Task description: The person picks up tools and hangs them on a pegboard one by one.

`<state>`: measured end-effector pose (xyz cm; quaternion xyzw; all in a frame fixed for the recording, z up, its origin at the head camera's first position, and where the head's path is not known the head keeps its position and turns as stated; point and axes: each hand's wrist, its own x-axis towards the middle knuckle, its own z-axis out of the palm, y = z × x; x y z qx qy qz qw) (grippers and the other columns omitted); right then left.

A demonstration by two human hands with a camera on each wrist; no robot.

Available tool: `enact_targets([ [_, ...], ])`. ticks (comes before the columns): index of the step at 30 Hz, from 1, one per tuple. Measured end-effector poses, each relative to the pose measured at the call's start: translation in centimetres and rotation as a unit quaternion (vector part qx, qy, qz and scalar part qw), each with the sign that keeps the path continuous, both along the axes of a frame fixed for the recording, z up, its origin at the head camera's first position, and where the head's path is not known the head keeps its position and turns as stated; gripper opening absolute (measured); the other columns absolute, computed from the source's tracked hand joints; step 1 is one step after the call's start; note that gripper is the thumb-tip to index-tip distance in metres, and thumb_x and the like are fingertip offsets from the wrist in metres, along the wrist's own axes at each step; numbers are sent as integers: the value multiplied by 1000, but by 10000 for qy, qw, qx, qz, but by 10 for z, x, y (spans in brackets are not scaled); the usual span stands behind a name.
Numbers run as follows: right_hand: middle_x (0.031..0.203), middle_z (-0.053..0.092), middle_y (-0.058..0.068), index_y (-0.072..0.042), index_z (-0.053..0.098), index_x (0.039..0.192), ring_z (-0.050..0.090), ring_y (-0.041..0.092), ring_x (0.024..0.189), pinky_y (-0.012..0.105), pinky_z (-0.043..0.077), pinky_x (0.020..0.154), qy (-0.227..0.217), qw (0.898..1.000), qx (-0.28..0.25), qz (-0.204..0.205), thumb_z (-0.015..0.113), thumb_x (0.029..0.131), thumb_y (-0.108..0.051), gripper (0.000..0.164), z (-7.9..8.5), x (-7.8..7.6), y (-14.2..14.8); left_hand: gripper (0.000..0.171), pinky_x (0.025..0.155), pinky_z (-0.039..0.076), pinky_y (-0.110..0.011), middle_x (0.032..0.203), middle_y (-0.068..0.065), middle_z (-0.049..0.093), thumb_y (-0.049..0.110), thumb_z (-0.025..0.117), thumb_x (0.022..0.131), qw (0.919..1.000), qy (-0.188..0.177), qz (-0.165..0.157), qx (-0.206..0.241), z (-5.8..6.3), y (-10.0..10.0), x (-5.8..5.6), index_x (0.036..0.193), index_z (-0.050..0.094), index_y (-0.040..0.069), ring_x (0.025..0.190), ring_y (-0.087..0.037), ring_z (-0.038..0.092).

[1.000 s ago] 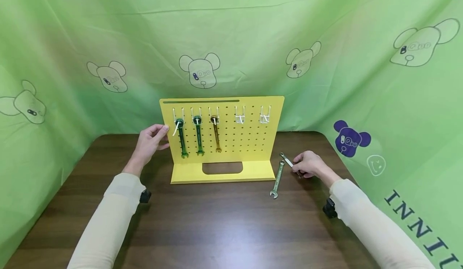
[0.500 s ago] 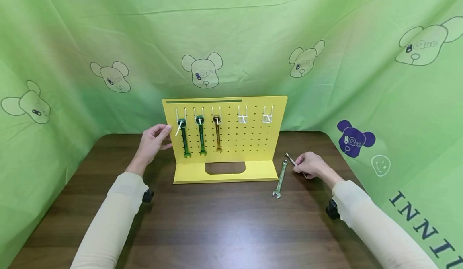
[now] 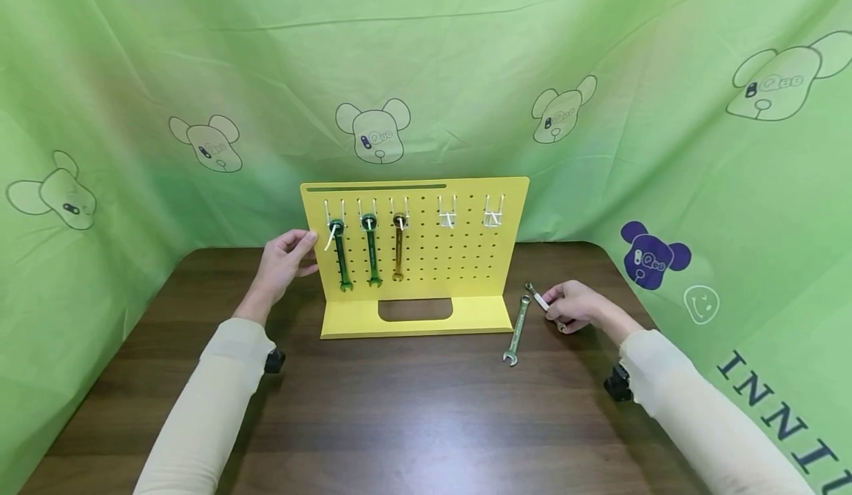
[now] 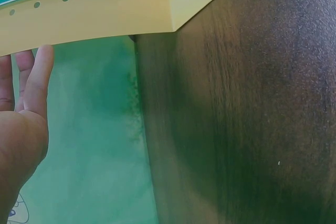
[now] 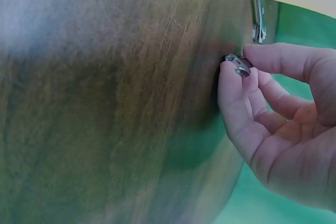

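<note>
My left hand (image 3: 282, 262) grips the left edge of a yellow pegboard stand (image 3: 459, 265), thumb at the front and fingers passing behind. In the left wrist view the fingertips (image 4: 44, 56) meet that edge. My right hand (image 3: 575, 306) pinches a metal wrench (image 3: 541, 301) between thumb and fingers, close over the table; its far end points toward the board. The right wrist view shows the near end of this wrench (image 5: 241, 67) between the fingertips. Beside it a second, silvery green wrench (image 3: 515, 332) lies on the table, its open jaw toward me.
Two green wrenches (image 3: 342, 262) (image 3: 372, 258) and a gold wrench (image 3: 399, 254) hang on white hooks of the board. Two more white hooks (image 3: 447, 217) (image 3: 492, 217) on its right bear nothing. A green printed curtain (image 3: 452, 58) surrounds the brown table (image 3: 373, 413).
The wrench in my right hand has turned slightly between the fingers, showing its narrow side and then its shiny face again. The left hand stays at the board; the head view has shifted a little.
</note>
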<state>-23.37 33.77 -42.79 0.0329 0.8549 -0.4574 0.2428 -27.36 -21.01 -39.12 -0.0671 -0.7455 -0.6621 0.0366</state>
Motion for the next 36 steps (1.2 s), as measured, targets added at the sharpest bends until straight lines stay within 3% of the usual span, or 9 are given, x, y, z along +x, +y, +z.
enact_targets([
  [9, 99, 54, 11, 16, 38, 136, 59, 18, 78, 32, 62, 68, -189, 9944, -1012, 254, 60, 94, 6, 49, 16, 5, 0, 41, 78, 63, -33, 100, -6, 59, 42, 65, 99, 10000, -15, 10, -42, 1, 0, 1, 114, 65, 4, 91, -17, 59],
  [17, 108, 63, 21, 10, 46, 126, 67, 35, 93, 55, 59, 89, -360, 9796, -1666, 1065, 62, 95, 4, 36, 40, 11, -25, 41, 78, 63, -33, 100, -6, 59, 43, 65, 98, 10000, -42, 32, -46, 0, 0, 0, 114, 65, 5, 91, -16, 59],
  [21, 105, 68, 19, 7, 52, 122, 70, 35, 93, 60, 55, 92, -138, 9745, -1849, 1262, 66, 95, 1, 30, 50, 12, -50, 41, 78, 63, -33, 100, -6, 59, 43, 66, 98, 10000, -62, 32, -22, -1, 0, 0, 114, 65, 5, 91, -16, 59],
  [28, 104, 69, 17, 4, 59, 119, 71, 32, 91, 61, 55, 90, 458, 9695, -2135, 1116, 72, 93, -3, 30, 74, 14, -95, 37, 77, 63, -33, 98, -5, 59, 41, 66, 99, 10000, -25, 12, -5, -1, 1, 1, 111, 66, 7, 90, -16, 59],
  [36, 108, 68, 20, 1, 63, 119, 71, 31, 93, 54, 60, 86, 858, 9593, -2411, 1190, 75, 92, -6, 30, 95, 12, -122, 33, 77, 63, -33, 97, -4, 59, 41, 67, 98, 10000, 18, 29, 61, -1, 0, 0, 108, 67, 10, 90, -16, 59],
])
